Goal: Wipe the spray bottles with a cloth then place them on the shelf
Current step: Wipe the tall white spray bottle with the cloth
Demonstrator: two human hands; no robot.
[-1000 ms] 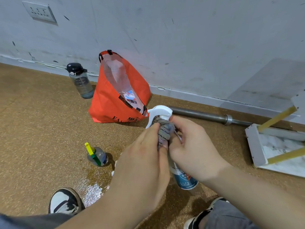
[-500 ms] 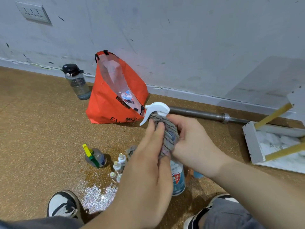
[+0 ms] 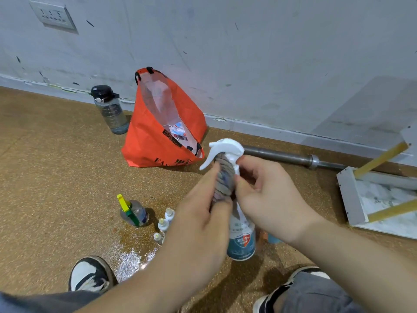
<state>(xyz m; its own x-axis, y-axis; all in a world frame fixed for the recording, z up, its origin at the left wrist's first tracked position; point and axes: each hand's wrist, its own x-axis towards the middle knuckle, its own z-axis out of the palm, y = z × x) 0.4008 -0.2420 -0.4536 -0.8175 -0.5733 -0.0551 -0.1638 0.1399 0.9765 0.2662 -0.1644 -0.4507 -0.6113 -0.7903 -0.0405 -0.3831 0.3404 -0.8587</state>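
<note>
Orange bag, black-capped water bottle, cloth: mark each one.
orange bag (image 3: 146, 150), head view, on its front panel below the opening.
black-capped water bottle (image 3: 112, 116), head view, on its clear body.
cloth (image 3: 223, 177), head view, on its bunched grey middle.

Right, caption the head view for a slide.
Left hand wraps cloth round neck of spray bottle; right hand grips it.

Forearms reach forward, converging; left grip (image 3: 203, 204), right grip (image 3: 268, 197) fingers curled, close together.
</note>
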